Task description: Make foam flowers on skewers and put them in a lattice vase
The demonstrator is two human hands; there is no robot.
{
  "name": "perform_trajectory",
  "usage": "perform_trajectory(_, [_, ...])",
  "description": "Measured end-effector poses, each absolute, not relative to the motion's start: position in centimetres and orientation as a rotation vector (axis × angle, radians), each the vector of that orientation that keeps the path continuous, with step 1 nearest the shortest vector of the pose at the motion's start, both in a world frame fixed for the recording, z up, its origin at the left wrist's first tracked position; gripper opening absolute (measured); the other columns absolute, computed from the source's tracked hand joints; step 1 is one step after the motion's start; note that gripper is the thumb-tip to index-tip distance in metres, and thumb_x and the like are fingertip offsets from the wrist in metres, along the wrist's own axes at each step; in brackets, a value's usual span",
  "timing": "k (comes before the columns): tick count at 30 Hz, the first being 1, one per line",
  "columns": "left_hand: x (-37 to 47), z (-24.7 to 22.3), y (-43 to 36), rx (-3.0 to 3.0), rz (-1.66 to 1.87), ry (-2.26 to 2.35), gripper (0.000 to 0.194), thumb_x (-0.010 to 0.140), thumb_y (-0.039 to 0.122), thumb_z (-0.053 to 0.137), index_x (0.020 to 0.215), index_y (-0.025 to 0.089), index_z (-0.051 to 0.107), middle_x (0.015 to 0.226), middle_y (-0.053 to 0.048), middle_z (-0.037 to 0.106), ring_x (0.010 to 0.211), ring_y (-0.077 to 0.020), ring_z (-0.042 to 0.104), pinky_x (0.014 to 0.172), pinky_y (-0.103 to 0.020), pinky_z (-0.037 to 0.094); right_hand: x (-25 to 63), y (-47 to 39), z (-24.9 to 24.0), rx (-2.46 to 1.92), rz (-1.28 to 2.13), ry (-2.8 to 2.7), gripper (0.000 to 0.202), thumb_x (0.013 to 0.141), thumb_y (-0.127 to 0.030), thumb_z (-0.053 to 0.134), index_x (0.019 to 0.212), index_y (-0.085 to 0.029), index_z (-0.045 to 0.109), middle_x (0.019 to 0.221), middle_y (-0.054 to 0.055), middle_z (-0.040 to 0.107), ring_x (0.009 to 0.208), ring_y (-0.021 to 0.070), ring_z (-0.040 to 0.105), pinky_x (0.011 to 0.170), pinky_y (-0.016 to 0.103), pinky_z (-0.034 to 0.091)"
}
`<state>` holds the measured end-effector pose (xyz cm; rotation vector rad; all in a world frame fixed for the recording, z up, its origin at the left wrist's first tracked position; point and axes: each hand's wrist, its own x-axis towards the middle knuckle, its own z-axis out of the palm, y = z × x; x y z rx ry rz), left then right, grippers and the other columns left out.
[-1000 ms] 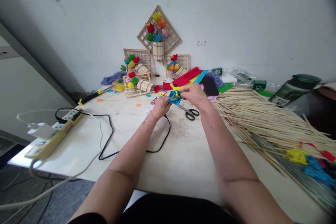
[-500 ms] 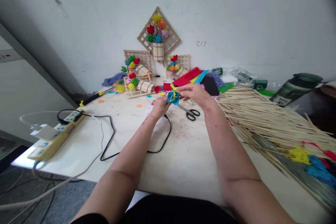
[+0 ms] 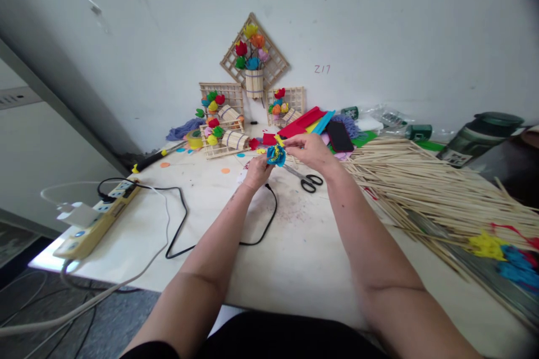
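Note:
Between my hands is a blue paper flower (image 3: 275,156) with yellow bits at its centre. My left hand (image 3: 256,172) is closed on the flower from the left and below. A yellow paper strip (image 3: 279,140) is pinched in the fingertips of my right hand (image 3: 309,151), just above the flower. Black-handled scissors (image 3: 310,183) lie on the table under my right wrist. A white object (image 3: 245,175) with a black cord lies partly hidden behind my left hand.
Lattice panels with paper flowers (image 3: 255,61) stand by the wall. Red paper (image 3: 301,125) and a phone (image 3: 339,137) lie behind my right hand. Thin wooden sticks (image 3: 421,179) cover the right side, near a dark bottle (image 3: 480,139). A power strip (image 3: 99,219) with cords sits left.
The view has shifted slightly. My hands stay together at the blue flower, and the yellow strip has moved a little in my right fingertips.

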<state>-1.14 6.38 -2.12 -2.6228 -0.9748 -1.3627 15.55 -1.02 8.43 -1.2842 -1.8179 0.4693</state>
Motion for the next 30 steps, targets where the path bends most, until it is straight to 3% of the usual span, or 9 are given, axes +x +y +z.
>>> perform_trajectory(8, [-1.1, -2.2, 6.4, -2.652, -1.352, -0.978, 0.017, 0.077, 0.015, 0.047, 0.071, 0.014, 0.062, 0.074, -0.008, 0.066, 0.07, -0.0166, 0.062, 0.063, -0.025, 0.045, 15.5, -0.7, 8.0, -1.34, 0.404, -1.865, 0.022, 0.069, -0.018, 0.058, 0.086, -0.015, 0.072, 0.084, 0.007, 0.071, 0.08, 0.0186, 0.064, 0.074, 0.028, 0.048])
perform_trajectory(17, [-1.4, -2.4, 6.7, -2.566, -1.433, -1.177, 0.017, 0.077, 0.019, 0.05, 0.063, 0.016, 0.059, 0.061, -0.004, 0.064, 0.06, -0.014, 0.06, 0.058, -0.023, 0.042, 16.0, 0.6, 6.9, -1.437, 0.334, -1.779, 0.024, 0.071, -0.017, 0.054, 0.087, -0.015, 0.072, 0.085, 0.006, 0.071, 0.082, 0.0182, 0.064, 0.077, 0.028, 0.047])
perform_trajectory(25, [-0.9, -2.5, 6.2, -2.516, -1.774, -1.43, 0.024, 0.082, 0.033, 0.051, 0.069, 0.016, 0.064, 0.059, -0.001, 0.066, 0.05, -0.0098, 0.059, 0.054, -0.02, 0.044, 15.3, 0.2, 6.6, -1.601, 0.227, -1.852, 0.024, 0.072, -0.022, 0.052, 0.084, -0.016, 0.072, 0.076, 0.005, 0.07, 0.071, 0.0155, 0.061, 0.061, 0.022, 0.04])
perform_trajectory(30, [-0.5, -2.3, 5.8, -2.499, -1.856, -1.461, 0.021, 0.079, 0.03, 0.054, 0.067, 0.016, 0.065, 0.055, 0.0, 0.065, 0.05, -0.0099, 0.06, 0.055, -0.02, 0.045, 13.9, -0.5, 6.9, -1.671, 0.227, -1.955, 0.022, 0.072, -0.025, 0.052, 0.069, -0.015, 0.071, 0.063, 0.004, 0.066, 0.058, 0.0121, 0.054, 0.051, 0.021, 0.03])
